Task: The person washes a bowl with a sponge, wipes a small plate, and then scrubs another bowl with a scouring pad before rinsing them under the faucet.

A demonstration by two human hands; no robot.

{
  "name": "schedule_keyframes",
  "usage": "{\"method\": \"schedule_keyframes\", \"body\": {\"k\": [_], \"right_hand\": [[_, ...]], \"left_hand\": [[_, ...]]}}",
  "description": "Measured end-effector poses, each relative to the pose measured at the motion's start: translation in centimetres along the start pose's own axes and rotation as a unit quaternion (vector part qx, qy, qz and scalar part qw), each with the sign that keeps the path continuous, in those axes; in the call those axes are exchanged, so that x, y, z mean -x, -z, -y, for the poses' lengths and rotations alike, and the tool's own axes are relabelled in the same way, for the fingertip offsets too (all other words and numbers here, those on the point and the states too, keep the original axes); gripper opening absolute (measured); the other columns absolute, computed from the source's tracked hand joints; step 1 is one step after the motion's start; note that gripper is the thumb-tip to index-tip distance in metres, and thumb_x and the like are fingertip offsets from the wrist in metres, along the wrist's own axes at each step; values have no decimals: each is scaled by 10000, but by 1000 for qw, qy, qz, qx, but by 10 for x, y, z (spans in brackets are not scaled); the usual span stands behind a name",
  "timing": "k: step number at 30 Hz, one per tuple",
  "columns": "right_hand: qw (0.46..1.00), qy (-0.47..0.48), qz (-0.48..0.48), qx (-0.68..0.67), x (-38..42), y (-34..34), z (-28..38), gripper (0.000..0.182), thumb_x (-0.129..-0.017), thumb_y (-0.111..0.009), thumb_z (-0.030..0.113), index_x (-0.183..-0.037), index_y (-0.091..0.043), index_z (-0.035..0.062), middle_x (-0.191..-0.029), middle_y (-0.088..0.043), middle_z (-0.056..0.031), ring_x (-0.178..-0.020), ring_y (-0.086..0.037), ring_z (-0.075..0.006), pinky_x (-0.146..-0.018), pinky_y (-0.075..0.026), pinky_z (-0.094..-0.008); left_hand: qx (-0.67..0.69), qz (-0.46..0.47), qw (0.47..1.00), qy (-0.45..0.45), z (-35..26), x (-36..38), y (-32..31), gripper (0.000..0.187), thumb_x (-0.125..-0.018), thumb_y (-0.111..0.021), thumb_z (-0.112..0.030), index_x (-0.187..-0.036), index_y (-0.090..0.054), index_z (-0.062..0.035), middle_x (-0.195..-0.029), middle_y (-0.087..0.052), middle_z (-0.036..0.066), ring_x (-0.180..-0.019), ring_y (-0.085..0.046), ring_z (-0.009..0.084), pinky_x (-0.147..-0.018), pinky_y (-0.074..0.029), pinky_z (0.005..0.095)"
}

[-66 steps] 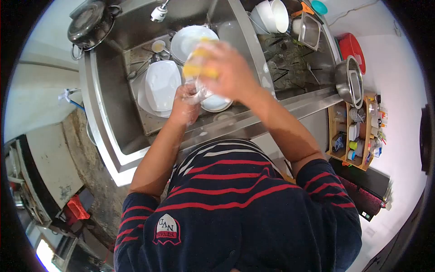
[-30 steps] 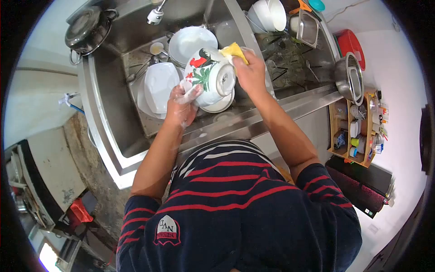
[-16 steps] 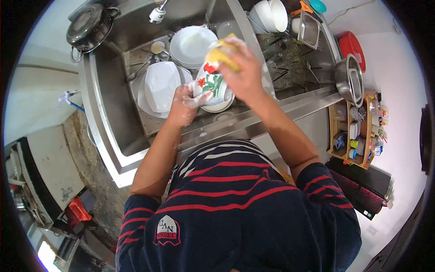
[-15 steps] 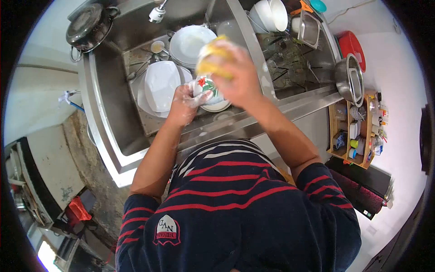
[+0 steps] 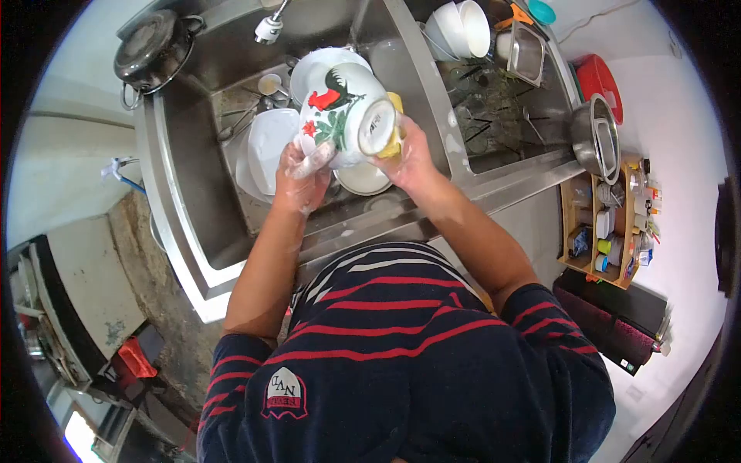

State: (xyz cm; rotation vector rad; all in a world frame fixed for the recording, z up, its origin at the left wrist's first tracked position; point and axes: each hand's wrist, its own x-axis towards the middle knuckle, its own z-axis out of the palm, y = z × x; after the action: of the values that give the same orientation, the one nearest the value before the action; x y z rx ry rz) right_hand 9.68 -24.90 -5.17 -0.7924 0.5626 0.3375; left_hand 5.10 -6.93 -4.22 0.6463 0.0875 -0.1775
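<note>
A white bowl (image 5: 328,123) painted with a rooster, a red flower and green leaves is held tilted over the sink, its round foot turned to the right. My left hand (image 5: 307,174), wet with suds, grips the bowl's near left side, thumb across the outside. On the right, my right hand (image 5: 409,158) is closed round a yellow sponge (image 5: 396,104) pressed against the bowl near its foot; the bowl hides part of the sponge. Under the bowl lie stacked white plates (image 5: 309,65), a squarish white dish (image 5: 272,143) and another round plate (image 5: 363,181).
Spoons and a ladle (image 5: 269,83) lie in the left sink basin (image 5: 193,170). A faucet (image 5: 268,29) hangs above it. A dark pot (image 5: 154,50) stands on the left rim. White bowls (image 5: 467,31) and a metal container (image 5: 529,50) sit by the right basin; a steel bowl (image 5: 590,147) rests at its edge.
The bowl has turned so its rooster side and foot now face up. My right hand, raised and blurred with the sponge before, has come down against the bowl.
</note>
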Motion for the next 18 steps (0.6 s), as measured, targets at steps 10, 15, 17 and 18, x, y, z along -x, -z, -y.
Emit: {"method": "schedule_keyframes", "body": {"k": [10,15,17,18], "right_hand": [[948,213,22,237,-13,-13,47,309,-837,-655,151,-1093,-633,-21,-1103,-635,-124,-965,-629,-227,-816,-498,-339],[603,554,111,563,28,-39,45,366,-744,-718,188,-1100,-666,122,-1163,-599,-97,-1031,-593,-283,-858,-473,-402],[475,606,182,611,47,-45,42,397,-704,-740,200,-1094,-675,164,-1180,-584,-93,-1048,-578,-303,-874,-462,-428],[453,613,209,613,50,-47,40,420,-672,-753,210,-1084,-680,176,-1185,-580,-92,-1046,-574,-312,-880,-455,-442]], "left_hand": [[-74,43,990,116,10,-1,7,313,-792,-721,-107,-1076,-631,-11,-1000,-678,72,-880,-643,147,-802,-511,295],[-17,30,995,98,9,1,6,354,-814,-692,-90,-1143,-592,-9,-1053,-660,80,-947,-637,164,-847,-507,319],[-23,38,995,94,16,2,9,364,-823,-681,-87,-1164,-580,-8,-1076,-654,82,-974,-635,173,-870,-506,332],[5,26,995,92,16,4,8,356,-832,-674,-89,-1167,-578,-11,-1080,-651,79,-985,-634,183,-886,-504,346]]}}
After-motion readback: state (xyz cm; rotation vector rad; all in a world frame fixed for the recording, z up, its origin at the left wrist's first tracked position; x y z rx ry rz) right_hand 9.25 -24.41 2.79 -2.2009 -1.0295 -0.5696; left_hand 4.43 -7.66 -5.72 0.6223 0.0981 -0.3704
